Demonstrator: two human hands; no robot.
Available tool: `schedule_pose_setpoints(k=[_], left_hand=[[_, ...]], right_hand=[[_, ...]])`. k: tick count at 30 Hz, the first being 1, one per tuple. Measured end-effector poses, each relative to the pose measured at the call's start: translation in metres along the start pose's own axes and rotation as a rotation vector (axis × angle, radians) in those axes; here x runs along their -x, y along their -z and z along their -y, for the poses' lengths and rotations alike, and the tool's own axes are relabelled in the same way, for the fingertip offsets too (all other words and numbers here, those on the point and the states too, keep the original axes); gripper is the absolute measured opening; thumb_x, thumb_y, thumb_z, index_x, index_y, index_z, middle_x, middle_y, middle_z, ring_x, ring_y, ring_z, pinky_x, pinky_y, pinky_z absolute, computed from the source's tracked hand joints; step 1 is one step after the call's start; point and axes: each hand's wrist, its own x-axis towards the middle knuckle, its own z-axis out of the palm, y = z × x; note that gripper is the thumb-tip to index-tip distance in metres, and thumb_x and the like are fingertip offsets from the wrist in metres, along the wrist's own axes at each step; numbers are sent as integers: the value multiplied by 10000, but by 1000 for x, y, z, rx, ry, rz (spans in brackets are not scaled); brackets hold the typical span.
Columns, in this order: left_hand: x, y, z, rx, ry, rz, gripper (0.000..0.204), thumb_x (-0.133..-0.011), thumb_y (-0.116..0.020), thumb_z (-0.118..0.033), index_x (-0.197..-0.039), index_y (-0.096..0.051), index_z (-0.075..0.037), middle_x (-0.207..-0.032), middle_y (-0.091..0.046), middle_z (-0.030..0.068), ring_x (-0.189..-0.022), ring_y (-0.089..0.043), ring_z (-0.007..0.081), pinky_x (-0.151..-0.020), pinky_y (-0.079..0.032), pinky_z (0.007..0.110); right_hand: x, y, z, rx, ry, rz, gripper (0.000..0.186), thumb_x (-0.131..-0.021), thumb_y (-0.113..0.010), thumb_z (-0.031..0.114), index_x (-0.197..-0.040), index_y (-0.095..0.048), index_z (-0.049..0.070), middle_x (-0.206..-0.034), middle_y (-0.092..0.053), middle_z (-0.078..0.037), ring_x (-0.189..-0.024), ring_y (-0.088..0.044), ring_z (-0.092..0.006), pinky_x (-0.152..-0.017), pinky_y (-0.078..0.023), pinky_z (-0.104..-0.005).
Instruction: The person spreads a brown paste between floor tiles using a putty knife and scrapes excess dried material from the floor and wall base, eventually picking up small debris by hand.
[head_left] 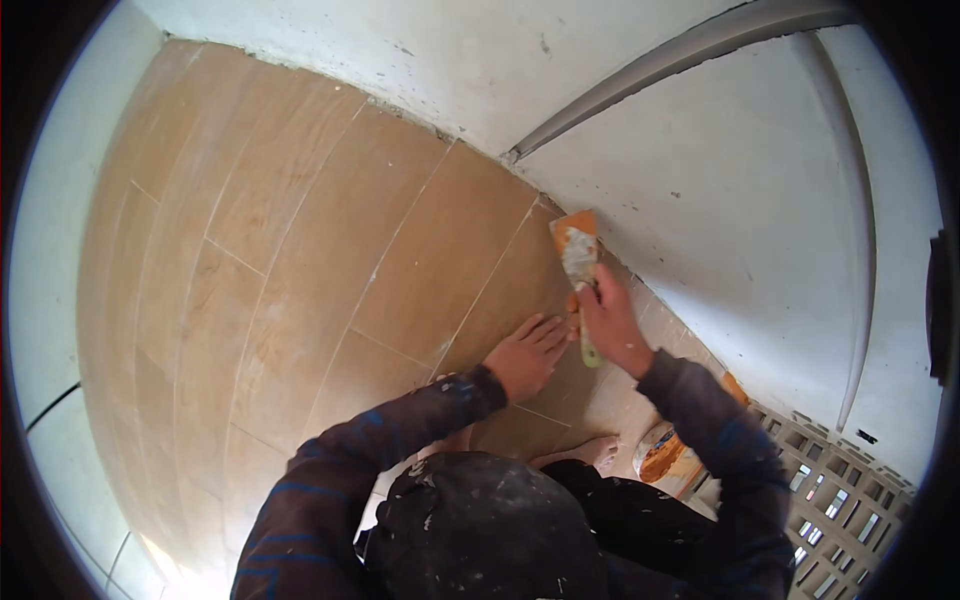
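My right hand (615, 325) is wrapped around the handle of a putty knife (578, 250), close to the foot of the white wall. Orange and whitish paste smears the knife's blade, which points away from me, and the handle's greenish end sticks out below my fingers. My left hand (525, 355) lies palm down on the wood-look plank floor (400, 230), its fingers stretched toward the knife handle. An orange-brown lump shows beside my right fingers; whether it is paste or part of my hand cannot be made out.
By my right forearm stands a container (660, 453) with orange-brown paste. A grey lattice panel (835, 500) is at the lower right. Grey strips (680, 62) run along the white wall (720, 220). My bare foot (600, 452) rests on the floor below my hands.
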Motion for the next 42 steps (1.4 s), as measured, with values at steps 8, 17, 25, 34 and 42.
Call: schedule_pose_setpoints(k=[8, 17, 25, 34, 42], left_hand=[[103, 90, 61, -31, 472, -337, 501, -863, -633, -78, -1362, -623, -39, -1532, -539, 153, -1482, -447, 343, -1211, -363, 511], [105, 86, 69, -193, 542, -371, 490, -871, -610, -86, -1360, -631, -68, -1604, -488, 138, -1524, -410, 326, -1243, -314, 513], [92, 82, 66, -211, 539, -356, 485, -860, -611, -94, -1344, -642, -78, -1605, -491, 135, -1527, -409, 309, -1246, -309, 506], [91, 82, 66, -205, 553, -372, 514, -830, -611, -53, -1343, -631, -82, -1603, -487, 139, -1524, -406, 339, -1243, -301, 528], [97, 84, 69, -247, 559, -374, 502, -829, -608, -57, -1330, -637, -86, -1598, -493, 137, -1523, -410, 332, -1244, -301, 521]], right_hand=[[-40, -95, -24, -391, 8, -256, 87, -1098, -454, 114, -1063, -498, 48, -821, -602, -41, -608, -570, -94, -520, -534, -296], [-14, -107, -28, -420, -31, -232, 132, -1085, -478, 115, -978, -486, 38, -781, -596, -51, -563, -553, -103, -462, -473, -297], [-39, -120, -33, -718, 4, -344, 80, -1091, -473, 106, -1080, -535, 55, -827, -591, -37, -603, -540, -102, -497, -464, -295], [-36, -121, -27, -750, -31, -283, 103, -1088, -481, 112, -1020, -505, 38, -762, -574, -36, -556, -536, -94, -447, -446, -290], [-2, -144, -26, -698, -19, -187, 124, -1096, -486, 140, -1151, -564, 61, -788, -595, -35, -548, -519, -97, -466, -445, -284]])
